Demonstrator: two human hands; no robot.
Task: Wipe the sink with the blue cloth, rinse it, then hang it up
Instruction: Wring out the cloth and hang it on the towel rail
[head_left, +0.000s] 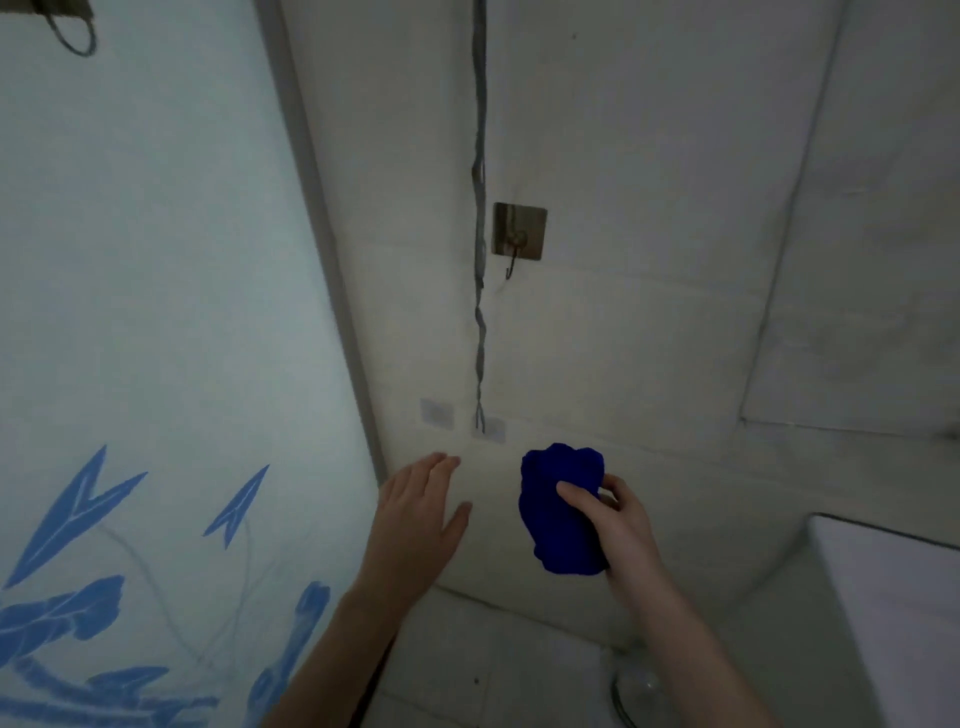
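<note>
The right hand (618, 525) is gripping the blue cloth (556, 519) as a tight wad in front of the wall (675, 312), well below the hook (511, 267). The left hand (421, 514) is hovering beside it, fingers straight, holding nothing. Risk: the wad is presenting no free edge or loop, so it is risking sliding off the small hook or snagging the cord (479, 312) hanging just beside it.

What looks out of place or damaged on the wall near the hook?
A grey twisted cable hangs loose down the wall, left of the metal hook. Its lower end seems split and joins nothing that I can see. The blue cloth is merely bunched in the right hand.
</note>
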